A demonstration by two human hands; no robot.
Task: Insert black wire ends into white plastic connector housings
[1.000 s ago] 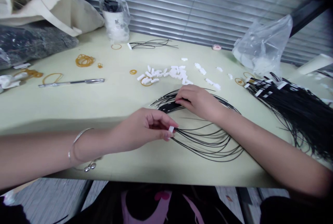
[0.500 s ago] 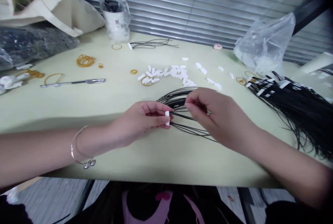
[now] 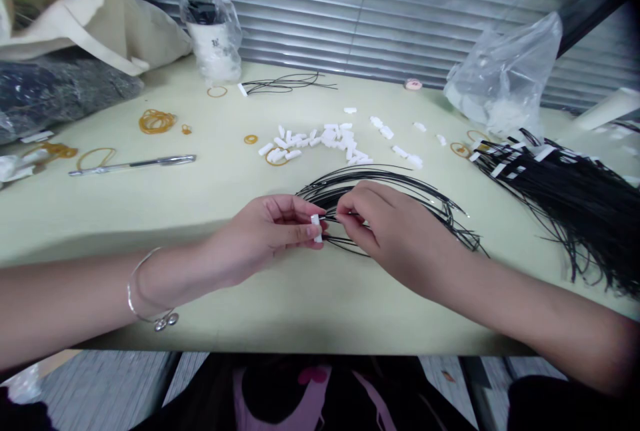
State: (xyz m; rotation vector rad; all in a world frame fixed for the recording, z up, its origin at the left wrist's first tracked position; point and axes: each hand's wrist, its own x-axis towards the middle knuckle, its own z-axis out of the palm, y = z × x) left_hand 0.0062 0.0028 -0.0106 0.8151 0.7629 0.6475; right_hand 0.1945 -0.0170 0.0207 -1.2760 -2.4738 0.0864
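Observation:
Between the thumb and fingers of my left hand is a small white connector housing. Several thin black wires run out of its right side. My right hand pinches a black wire close to the housing, thumb against forefinger. Whether that wire's tip sits inside the housing is too small to tell. Behind and under my right hand lies a loose bundle of black wires, partly hidden by the hand. Loose white connector housings are scattered beyond my hands.
At right lies a big pile of black wires with white connectors. A clear plastic bag stands behind it. Rubber bands and a pen lie at left. Near the blinds are a bagged cup and a wired connector.
My right hand has moved left, bringing its pinched fingers close to the connector housing, and a wire now shows at its fingertips. My left hand still holds the housing. The view has shifted slightly.

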